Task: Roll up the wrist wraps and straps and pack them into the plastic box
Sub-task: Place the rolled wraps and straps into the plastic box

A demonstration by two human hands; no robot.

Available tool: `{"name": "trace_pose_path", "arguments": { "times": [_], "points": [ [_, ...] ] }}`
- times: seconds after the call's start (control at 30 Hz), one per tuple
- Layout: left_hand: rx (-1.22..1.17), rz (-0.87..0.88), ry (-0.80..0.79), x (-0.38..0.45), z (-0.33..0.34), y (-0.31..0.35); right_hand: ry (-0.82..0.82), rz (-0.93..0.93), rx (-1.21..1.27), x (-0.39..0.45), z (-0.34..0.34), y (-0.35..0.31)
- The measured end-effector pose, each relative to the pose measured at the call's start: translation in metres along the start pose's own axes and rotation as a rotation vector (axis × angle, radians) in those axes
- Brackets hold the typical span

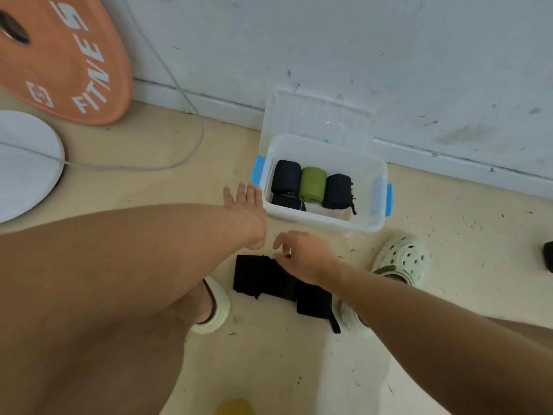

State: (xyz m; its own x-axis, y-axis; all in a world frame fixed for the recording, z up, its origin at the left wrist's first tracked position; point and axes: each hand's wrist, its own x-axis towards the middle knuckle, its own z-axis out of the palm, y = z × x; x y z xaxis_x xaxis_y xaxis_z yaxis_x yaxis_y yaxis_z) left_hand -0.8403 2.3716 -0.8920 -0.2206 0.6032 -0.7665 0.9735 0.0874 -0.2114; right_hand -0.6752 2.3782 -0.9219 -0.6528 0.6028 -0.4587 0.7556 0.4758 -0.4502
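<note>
Plastic box (pixel 321 218) near wall, bare floor (pixel 179 187) left. Left hand (pixel 244 200) spread flat beside box, empty. Right hand (pixel 302 253) loosely curled over black wrap (pixel 263 275), possibly touching.

One clear plastic box (pixel 321 218) stands on the floor with one clear lid (pixel 317 118) propped behind it and two blue latches, one at the left end (pixel 257 172) and one at the right end (pixel 388 199). Inside it lie three rolled wraps in a row, two black, at the left (pixel 285 176) and at the right (pixel 338 191), and one green (pixel 312 184) between them; more fabric beneath them is too hidden to count. On the floor lies one unrolled black wrap (pixel 263 275), and elsewhere there are one orange weight plate (pixel 64 59), one white disc (pixel 27 163), one grey cable (pixel 179 85), two pale clogs, one at the left (pixel 217 310) and one at the right (pixel 402 257), and two hands, left (pixel 247 202) and right (pixel 302 254).
</note>
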Motion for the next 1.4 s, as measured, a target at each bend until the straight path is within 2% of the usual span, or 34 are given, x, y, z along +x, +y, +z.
{"name": "trace_pose_path", "arguments": {
  "times": [0.17,0.37,0.6,0.67,0.83,0.97,1.03,1.17,1.23,1.33,1.4],
  "points": [
    [-0.013,0.022,-0.002,-0.003,0.01,-0.004,-0.36,0.447,-0.054,-0.002,0.036,0.028],
    [-0.089,0.073,0.024,0.007,0.018,-0.014,-0.476,0.446,-0.104,0.014,0.036,0.029],
    [-0.114,0.074,0.048,0.016,0.012,-0.017,-0.398,0.319,-0.232,0.028,0.045,0.015],
    [-0.114,0.079,0.048,0.016,0.013,-0.017,-0.366,0.268,-0.18,0.026,0.05,0.013],
    [-0.112,0.084,0.075,0.015,0.014,-0.018,-0.349,0.285,0.044,0.013,0.056,0.008],
    [-0.133,0.129,0.192,0.011,0.009,-0.015,-0.179,0.296,0.155,0.003,0.048,0.0],
    [-0.108,0.151,0.221,0.009,0.004,-0.013,-0.171,0.245,0.126,-0.001,0.036,-0.007],
    [-0.098,0.155,0.194,0.008,-0.007,-0.009,-0.345,0.106,0.042,-0.018,-0.008,-0.023],
    [-0.11,0.152,0.206,0.009,-0.01,-0.007,-0.375,0.041,-0.004,-0.025,-0.041,-0.028],
    [-0.109,0.167,0.245,0.011,-0.012,-0.005,-0.28,0.011,-0.01,-0.023,-0.099,-0.026],
    [-0.107,0.185,0.261,0.011,-0.011,-0.003,-0.152,0.009,-0.015,-0.013,-0.134,-0.018]
  ]
}}
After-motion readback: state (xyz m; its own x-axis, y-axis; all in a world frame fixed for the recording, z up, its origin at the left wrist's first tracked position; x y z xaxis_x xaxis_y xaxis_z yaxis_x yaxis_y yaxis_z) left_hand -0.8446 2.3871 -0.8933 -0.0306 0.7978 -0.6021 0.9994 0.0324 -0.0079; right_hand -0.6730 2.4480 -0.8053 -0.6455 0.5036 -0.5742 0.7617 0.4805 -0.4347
